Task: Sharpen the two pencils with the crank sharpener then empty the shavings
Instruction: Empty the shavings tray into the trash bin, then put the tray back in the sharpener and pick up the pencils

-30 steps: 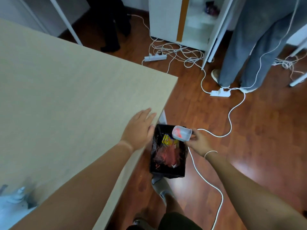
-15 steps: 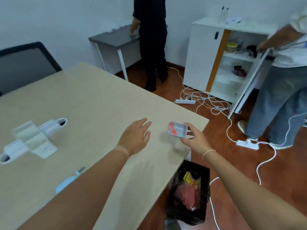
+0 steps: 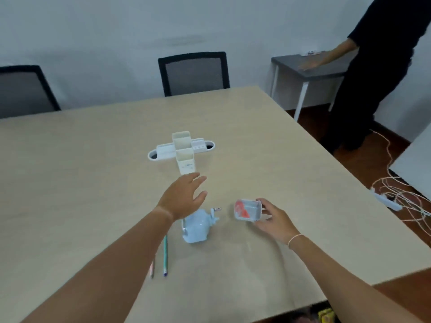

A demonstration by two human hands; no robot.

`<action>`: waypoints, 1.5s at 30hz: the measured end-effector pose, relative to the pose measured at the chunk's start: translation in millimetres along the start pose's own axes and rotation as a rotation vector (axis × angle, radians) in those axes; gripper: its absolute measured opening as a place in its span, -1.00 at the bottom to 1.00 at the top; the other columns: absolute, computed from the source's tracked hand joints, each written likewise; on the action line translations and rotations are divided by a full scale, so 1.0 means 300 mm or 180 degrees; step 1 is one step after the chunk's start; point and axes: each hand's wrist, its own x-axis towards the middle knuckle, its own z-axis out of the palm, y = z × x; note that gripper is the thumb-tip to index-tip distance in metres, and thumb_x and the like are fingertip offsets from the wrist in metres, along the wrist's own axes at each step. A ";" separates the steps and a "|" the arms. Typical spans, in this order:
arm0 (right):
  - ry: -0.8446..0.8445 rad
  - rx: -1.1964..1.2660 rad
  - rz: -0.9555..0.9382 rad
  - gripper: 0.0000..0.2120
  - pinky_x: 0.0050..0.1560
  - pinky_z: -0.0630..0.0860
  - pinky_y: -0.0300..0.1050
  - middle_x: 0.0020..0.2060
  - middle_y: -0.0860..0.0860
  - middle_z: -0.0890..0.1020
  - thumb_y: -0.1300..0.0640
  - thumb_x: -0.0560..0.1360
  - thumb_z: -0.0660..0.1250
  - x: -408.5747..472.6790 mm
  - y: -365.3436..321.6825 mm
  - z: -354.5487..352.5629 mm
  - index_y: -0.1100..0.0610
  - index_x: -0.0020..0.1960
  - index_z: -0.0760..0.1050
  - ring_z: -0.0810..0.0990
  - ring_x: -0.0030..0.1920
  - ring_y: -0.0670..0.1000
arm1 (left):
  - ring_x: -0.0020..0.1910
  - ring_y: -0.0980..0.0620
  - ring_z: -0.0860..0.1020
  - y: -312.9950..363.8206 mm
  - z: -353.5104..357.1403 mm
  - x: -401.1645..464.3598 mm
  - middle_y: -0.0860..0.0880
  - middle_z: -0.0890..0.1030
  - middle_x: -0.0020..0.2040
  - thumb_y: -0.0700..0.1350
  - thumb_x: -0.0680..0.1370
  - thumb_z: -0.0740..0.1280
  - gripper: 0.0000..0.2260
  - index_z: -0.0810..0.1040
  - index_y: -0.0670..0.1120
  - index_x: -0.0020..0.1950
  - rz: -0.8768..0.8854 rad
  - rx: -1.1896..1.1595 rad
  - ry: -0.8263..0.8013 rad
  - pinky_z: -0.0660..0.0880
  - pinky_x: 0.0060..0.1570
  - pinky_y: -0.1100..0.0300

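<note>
A light blue crank sharpener (image 3: 197, 226) stands on the beige table (image 3: 93, 183), its metal crank handle pointing right. My left hand (image 3: 184, 197) hovers open just above and behind it, fingers spread. My right hand (image 3: 271, 219) holds the small clear shavings drawer (image 3: 247, 210), which has a red patch on its left side, a short way to the right of the sharpener and above the table. Two pencils lie side by side near the table's front: a green one (image 3: 165, 255) and a pinkish one (image 3: 152, 269) partly hidden under my left forearm.
A white desk organiser (image 3: 183, 150) stands behind the sharpener. Two black chairs (image 3: 193, 73) line the far edge. A person in black (image 3: 377, 73) leans on a grey side table at the right. Cables and a power strip (image 3: 387, 201) lie on the floor; a bin shows below the front edge.
My view has swung from the floor bin up to the table. My right hand carried the drawer from over the bin to beside the sharpener. My left hand lifted off the table edge toward the sharpener.
</note>
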 end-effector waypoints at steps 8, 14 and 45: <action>-0.0607 -0.0493 -0.0216 -0.58 -0.14 0.42 -0.38 -0.06 0.00 0.62 0.29 0.31 0.37 0.073 -0.019 0.104 -0.13 0.02 0.40 0.58 -0.06 0.02 | 0.50 0.04 0.19 -0.101 0.061 -0.134 0.03 0.23 0.52 0.16 0.46 0.27 -0.39 0.22 0.08 0.48 -0.0503 -0.0214 -0.0440 0.16 0.48 0.14; -0.0838 -0.0825 -0.0365 -0.59 -0.21 0.38 -0.51 -0.12 -0.03 0.60 0.21 0.29 0.41 0.090 -0.026 0.141 -0.14 0.03 0.40 0.53 -0.15 -0.05 | 0.45 0.01 0.27 -0.073 0.105 -0.140 0.04 0.28 0.49 0.01 0.48 0.35 -0.41 0.24 0.03 0.48 -0.0425 -0.0193 -0.0703 0.25 0.41 0.16; -0.1013 -0.1187 -0.0189 -0.35 0.33 0.15 -0.02 0.23 -0.04 0.50 -0.26 0.09 0.37 0.128 -0.103 0.369 -0.05 0.14 0.46 0.32 0.34 0.00 | 0.43 0.01 0.30 -0.098 0.161 -0.130 0.03 0.32 0.47 -0.04 0.50 0.35 -0.41 0.23 -0.02 0.49 -0.0371 -0.0503 -0.0569 0.24 0.38 0.18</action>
